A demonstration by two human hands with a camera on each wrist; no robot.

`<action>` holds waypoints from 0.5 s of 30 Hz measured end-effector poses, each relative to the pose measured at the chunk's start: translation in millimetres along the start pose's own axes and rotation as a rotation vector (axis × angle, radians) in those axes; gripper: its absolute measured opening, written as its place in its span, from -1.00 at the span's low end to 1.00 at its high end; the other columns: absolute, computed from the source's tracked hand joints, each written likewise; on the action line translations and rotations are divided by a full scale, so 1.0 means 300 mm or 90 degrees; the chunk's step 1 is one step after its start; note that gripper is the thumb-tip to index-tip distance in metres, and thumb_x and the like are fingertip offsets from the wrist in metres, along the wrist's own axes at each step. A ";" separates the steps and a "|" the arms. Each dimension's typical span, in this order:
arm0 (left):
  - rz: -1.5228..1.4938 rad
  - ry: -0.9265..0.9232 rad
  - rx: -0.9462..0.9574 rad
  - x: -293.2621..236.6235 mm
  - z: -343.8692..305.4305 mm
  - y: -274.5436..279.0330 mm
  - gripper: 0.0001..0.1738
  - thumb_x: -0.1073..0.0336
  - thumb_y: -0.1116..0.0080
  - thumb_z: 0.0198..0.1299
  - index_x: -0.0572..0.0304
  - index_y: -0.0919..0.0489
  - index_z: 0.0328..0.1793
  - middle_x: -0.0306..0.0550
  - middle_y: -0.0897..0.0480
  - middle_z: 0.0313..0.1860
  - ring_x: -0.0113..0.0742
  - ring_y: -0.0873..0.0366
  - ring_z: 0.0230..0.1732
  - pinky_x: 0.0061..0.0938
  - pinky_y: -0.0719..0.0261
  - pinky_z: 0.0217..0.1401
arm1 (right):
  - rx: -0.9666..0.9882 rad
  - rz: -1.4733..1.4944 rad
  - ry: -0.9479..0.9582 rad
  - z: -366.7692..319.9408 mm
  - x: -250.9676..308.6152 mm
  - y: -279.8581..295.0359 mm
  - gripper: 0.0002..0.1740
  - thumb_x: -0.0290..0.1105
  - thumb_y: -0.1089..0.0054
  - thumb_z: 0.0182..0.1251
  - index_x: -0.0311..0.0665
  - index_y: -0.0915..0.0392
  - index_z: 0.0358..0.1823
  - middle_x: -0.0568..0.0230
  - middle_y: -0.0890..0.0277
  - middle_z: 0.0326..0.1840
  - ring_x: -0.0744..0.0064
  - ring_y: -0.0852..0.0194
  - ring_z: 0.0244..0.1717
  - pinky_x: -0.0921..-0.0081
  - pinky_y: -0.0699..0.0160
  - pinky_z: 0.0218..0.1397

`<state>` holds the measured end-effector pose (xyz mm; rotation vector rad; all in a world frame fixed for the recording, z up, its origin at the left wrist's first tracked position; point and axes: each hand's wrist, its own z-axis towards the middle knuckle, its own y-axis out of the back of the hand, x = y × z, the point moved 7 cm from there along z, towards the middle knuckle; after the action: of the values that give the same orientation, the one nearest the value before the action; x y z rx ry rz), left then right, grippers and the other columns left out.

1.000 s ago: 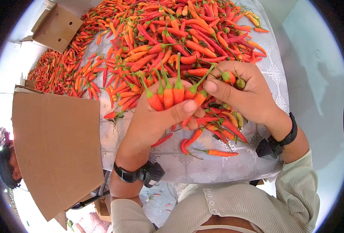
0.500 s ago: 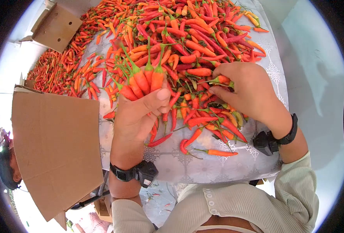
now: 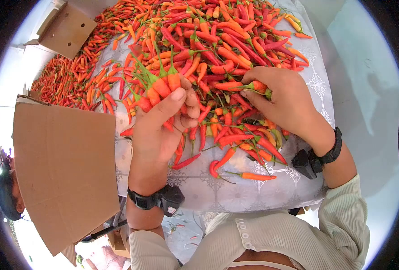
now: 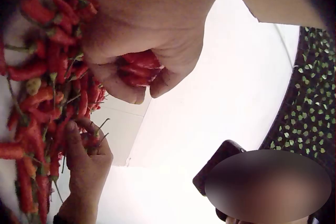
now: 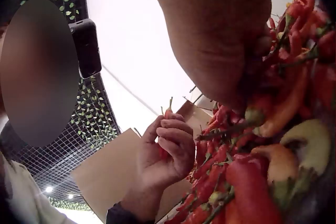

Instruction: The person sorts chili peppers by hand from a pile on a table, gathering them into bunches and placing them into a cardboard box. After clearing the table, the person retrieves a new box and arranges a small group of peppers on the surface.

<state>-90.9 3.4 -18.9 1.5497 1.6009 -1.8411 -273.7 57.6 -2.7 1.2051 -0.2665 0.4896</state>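
Note:
My left hand [image 3: 156, 128] grips a bunch of red-orange chili peppers [image 3: 153, 95], their green stems pointing up and away from me. In the left wrist view, the tips of the red chilies [image 4: 139, 69] show inside the curled fingers. Over the right part of the chili pile [image 3: 235, 45], my right hand [image 3: 289, 101] holds a short chili with a green stem end [image 3: 257, 85] in its curled fingers. Its thumb and forefinger reach to an orange chili [image 3: 228, 86] in the pile; the contact itself is hidden. Loose chilies [image 3: 258, 177] lie near the table's front edge.
A patterned silvery cloth [image 3: 240, 193] covers the table. A large cardboard flap [image 3: 66, 171] stands at the left, with a smaller cardboard box [image 3: 69, 31] behind. More chilies [image 3: 64, 81] are heaped at the far left. Another person holds a dark phone [image 5: 85, 48].
My left hand has moved left with its bunch, away from the right hand. The right hand has shifted slightly back toward the pile, still holding a chili.

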 end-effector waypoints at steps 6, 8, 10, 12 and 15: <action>-0.017 -0.028 0.027 -0.003 0.006 0.006 -0.80 0.35 -0.17 0.21 0.26 -0.50 -0.08 -0.26 -0.49 -0.45 -0.52 -0.38 -0.52 -0.63 -0.31 -0.54 | -0.150 0.090 -0.042 0.006 -0.004 0.069 -0.75 -0.29 -0.31 0.15 -0.23 -0.55 -0.21 0.13 -0.56 -0.43 0.03 -0.56 -0.33 0.27 -0.51 -0.29; -0.032 -0.025 0.025 -0.003 0.010 0.020 -0.81 0.36 -0.17 0.22 0.24 -0.51 -0.09 -0.27 -0.48 -0.47 -0.53 -0.35 -0.54 -0.64 -0.26 -0.55 | -0.206 0.077 -0.042 0.005 -0.005 0.081 -0.79 -0.34 -0.32 0.17 -0.25 -0.54 -0.24 0.18 -0.56 -0.39 0.20 -0.55 -0.35 0.42 -0.49 -0.27; -0.035 -0.021 0.037 -0.003 0.012 0.020 -0.82 0.35 -0.17 0.21 0.23 -0.52 -0.10 -0.26 -0.48 -0.48 -0.53 -0.35 -0.54 -0.65 -0.25 -0.55 | -0.223 0.075 -0.045 0.002 -0.002 0.085 -0.79 -0.35 -0.33 0.18 -0.25 -0.53 -0.23 0.21 -0.56 -0.37 0.27 -0.55 -0.36 0.49 -0.48 -0.26; -0.027 -0.020 0.031 -0.003 0.011 0.020 -0.83 0.35 -0.18 0.21 0.23 -0.52 -0.12 -0.26 -0.49 -0.49 -0.54 -0.35 -0.55 -0.65 -0.25 -0.55 | -0.198 0.083 -0.051 -0.004 0.007 0.079 -0.76 -0.33 -0.35 0.15 -0.24 -0.53 -0.20 0.22 -0.56 -0.38 0.26 -0.55 -0.37 0.49 -0.48 -0.26; -0.004 -0.024 0.009 -0.003 0.009 0.018 -0.83 0.34 -0.20 0.20 0.24 -0.53 -0.14 -0.26 -0.49 -0.50 -0.53 -0.35 -0.56 -0.64 -0.25 -0.56 | 0.013 0.034 -0.021 -0.004 0.022 0.015 -0.67 -0.22 -0.35 0.09 -0.22 -0.53 -0.19 0.11 -0.56 -0.42 0.06 -0.58 -0.33 0.24 -0.52 -0.32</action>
<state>-87.9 -1.3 -21.8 1.5084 1.5821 -1.8765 -270.4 61.3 3.7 1.2285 -0.3239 0.5206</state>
